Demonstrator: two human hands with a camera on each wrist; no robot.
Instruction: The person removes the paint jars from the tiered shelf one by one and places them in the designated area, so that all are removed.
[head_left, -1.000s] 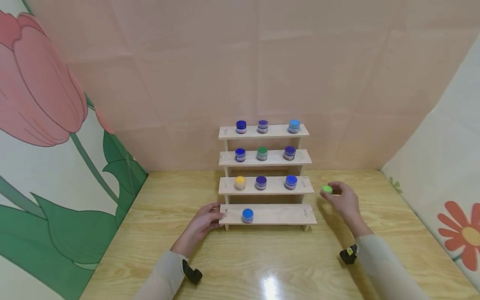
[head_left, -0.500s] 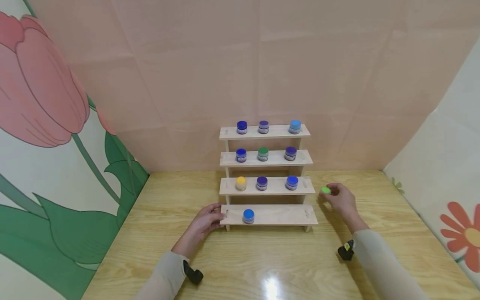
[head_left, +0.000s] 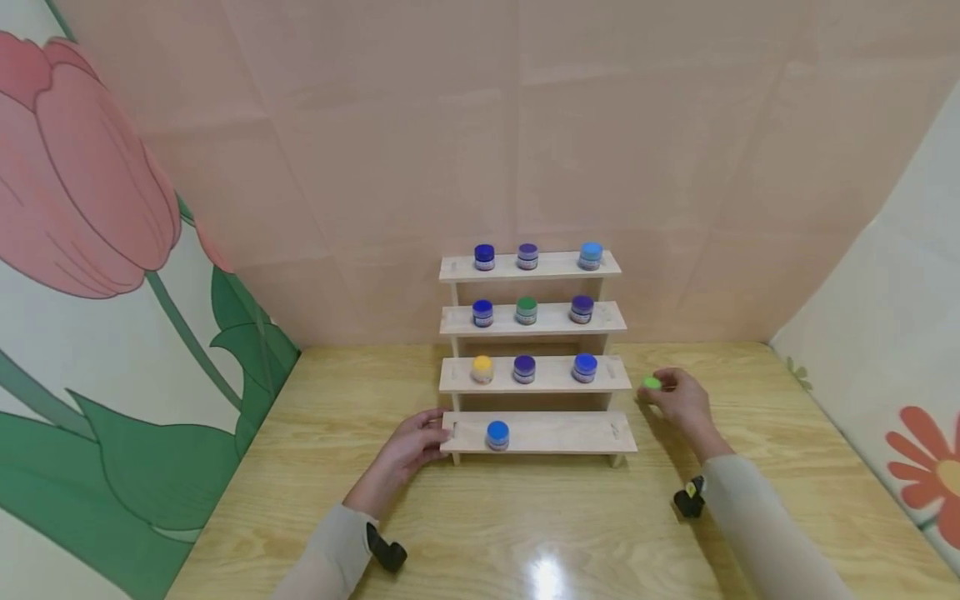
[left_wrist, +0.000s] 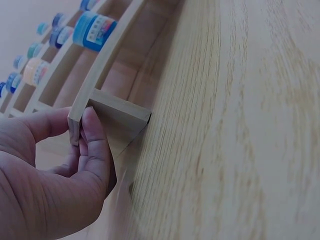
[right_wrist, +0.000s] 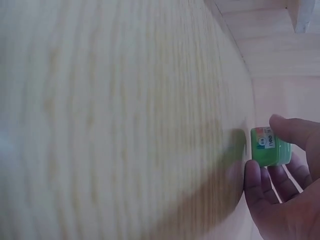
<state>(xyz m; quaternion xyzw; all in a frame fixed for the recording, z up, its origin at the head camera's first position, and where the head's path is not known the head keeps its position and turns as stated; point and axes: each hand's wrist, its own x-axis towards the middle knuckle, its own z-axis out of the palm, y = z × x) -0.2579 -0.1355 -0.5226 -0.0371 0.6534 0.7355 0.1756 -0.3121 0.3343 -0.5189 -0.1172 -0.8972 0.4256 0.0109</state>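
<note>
A four-step wooden rack (head_left: 555,431) stands on the table with small paint jars on its steps. My left hand (head_left: 408,443) pinches the left end of the lowest step, thumb and fingers on either face of the board (left_wrist: 82,107) in the left wrist view. To the right of the rack, my right hand (head_left: 681,400) holds a green paint jar (right_wrist: 270,146) between thumb and fingers, close to the tabletop. A blue-lidded jar (head_left: 497,435) sits on the lowest step. The step above bears a yellow jar (head_left: 482,369), a purple-lidded jar (head_left: 524,368) and a blue-lidded jar (head_left: 585,367).
The second step from the top holds a green-lidded jar (head_left: 527,310) between two darker ones. On the top step are three blue and purple jars, one a light blue jar (head_left: 590,256). A pinkish backdrop (head_left: 375,167) rises behind the wood-grain table (head_left: 480,533).
My right hand, with the green paint jar, has shifted slightly left toward the rack. The left hand keeps its hold on the lowest step, and the jars on the rack stay put.
</note>
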